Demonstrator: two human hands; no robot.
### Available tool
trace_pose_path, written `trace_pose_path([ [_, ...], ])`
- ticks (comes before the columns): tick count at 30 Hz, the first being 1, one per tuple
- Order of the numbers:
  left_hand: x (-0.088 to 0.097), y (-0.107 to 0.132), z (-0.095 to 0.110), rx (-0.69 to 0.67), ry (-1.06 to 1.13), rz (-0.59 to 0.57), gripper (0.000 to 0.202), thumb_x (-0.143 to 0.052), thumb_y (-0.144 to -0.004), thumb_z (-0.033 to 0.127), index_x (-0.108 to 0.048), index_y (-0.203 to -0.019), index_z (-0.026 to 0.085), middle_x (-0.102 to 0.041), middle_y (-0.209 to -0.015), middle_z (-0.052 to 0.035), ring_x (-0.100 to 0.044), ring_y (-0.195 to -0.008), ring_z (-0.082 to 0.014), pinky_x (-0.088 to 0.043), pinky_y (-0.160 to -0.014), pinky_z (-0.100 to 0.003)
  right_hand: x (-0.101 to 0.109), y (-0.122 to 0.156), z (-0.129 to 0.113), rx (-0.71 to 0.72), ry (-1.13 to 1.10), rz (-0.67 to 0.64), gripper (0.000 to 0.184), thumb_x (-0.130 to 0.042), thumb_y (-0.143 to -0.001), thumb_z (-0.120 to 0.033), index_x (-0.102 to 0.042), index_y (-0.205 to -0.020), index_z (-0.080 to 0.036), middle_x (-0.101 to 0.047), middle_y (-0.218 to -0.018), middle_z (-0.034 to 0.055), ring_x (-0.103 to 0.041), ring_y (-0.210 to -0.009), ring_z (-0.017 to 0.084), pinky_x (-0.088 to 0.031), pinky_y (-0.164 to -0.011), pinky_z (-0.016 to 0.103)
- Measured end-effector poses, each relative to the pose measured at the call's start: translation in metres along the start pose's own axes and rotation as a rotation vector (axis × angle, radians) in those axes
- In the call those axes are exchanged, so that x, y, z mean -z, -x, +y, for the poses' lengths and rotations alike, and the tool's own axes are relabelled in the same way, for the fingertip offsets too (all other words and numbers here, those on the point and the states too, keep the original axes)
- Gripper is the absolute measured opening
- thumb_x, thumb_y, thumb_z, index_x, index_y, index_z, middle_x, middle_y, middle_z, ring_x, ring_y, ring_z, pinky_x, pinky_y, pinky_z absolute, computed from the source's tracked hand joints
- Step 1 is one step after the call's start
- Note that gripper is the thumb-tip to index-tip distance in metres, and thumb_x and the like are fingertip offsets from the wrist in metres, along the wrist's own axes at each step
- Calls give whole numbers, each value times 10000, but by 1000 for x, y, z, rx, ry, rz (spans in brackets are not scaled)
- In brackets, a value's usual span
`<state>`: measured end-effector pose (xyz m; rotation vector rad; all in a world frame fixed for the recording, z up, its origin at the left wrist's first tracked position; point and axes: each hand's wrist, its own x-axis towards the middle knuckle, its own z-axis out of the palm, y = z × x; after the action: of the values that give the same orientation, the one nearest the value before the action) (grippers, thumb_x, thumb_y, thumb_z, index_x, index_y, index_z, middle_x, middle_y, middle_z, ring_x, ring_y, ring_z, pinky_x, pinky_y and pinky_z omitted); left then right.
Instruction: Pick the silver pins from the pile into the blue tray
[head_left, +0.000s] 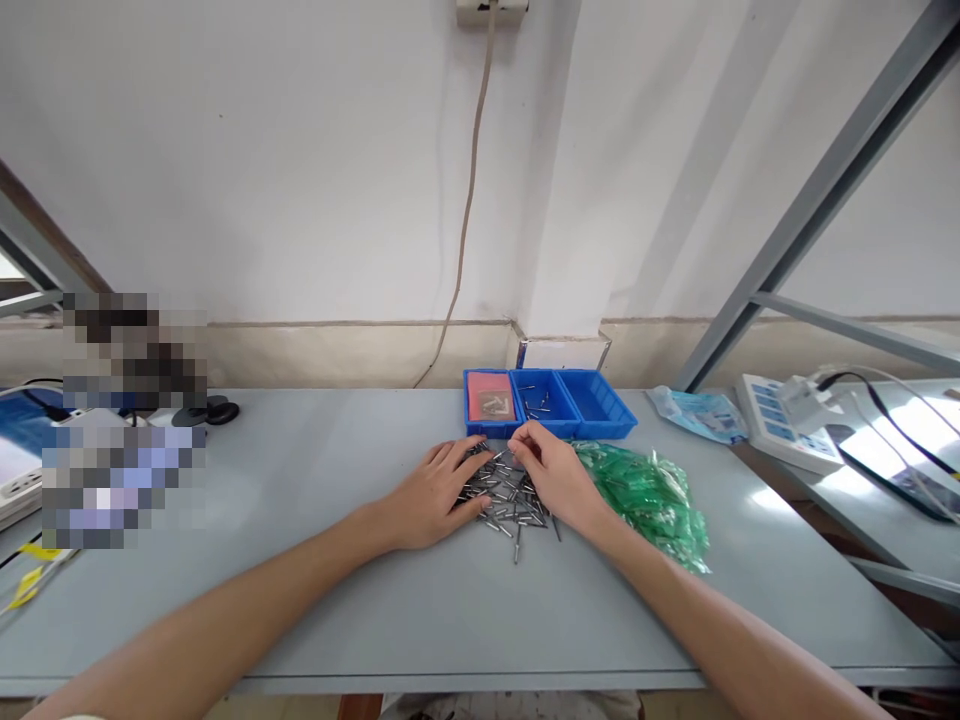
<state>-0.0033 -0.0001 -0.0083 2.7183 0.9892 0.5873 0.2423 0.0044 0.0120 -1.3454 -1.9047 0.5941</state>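
Observation:
A loose pile of small, slim metal pins (514,495) lies on the grey table between my hands. My left hand (431,495) rests at the pile's left side with its fingers spread, the fingertips touching some of the pins. From the right, my right hand (551,468) reaches over the pile with thumb and forefinger pinched on one metal pin (501,455). Just behind the hands stands a blue three-part tray (491,430). Its left compartment holds a pink piece (480,385) and a small clear bag, its middle one several pins. Nothing shows in the right compartment.
Green plastic bags (649,500) lie right of my right forearm. A light-blue packet (697,412) and a white power strip (784,425) are farther right. Black round objects (217,410) and cables sit at the left, beside a blurred area. A wall closes the back.

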Motion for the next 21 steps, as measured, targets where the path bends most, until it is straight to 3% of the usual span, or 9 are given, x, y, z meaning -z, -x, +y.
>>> trace_pose_path([
  [6, 3, 0, 2, -2, -24, -23, 543, -459, -1106, 494, -424, -1588, 248, -369, -1660, -121, -424, -1468, -314, -385, -1226, -526, -2, 0, 2, -57, -130, -4, 191, -493, -1057, -380, -596, -956, -256, -756, -882, 6, -662, -802, 220, -472, -756, 352],
  [15, 6, -2, 4, -41, -1, -22, 517, -452, -1114, 450, -406, -1618, 343, -420, -1639, -78, -430, -1470, -306, -381, -1223, -534, -3, -2, 3, -75, -300, 22, 236, -537, -1050, -454, -592, -946, -249, -780, -913, 29, -687, -843, 219, -507, -789, 361],
  [21, 5, -3, 3, -42, 6, -22, 510, -448, -1114, 458, -422, -1610, 344, -460, -1615, -70, -430, -1470, -304, -382, -1224, -533, -2, -4, 3, -132, -437, 47, 257, -617, -1001, -486, -598, -912, -245, -796, -880, 34, -659, -749, 194, -509, -721, 342],
])
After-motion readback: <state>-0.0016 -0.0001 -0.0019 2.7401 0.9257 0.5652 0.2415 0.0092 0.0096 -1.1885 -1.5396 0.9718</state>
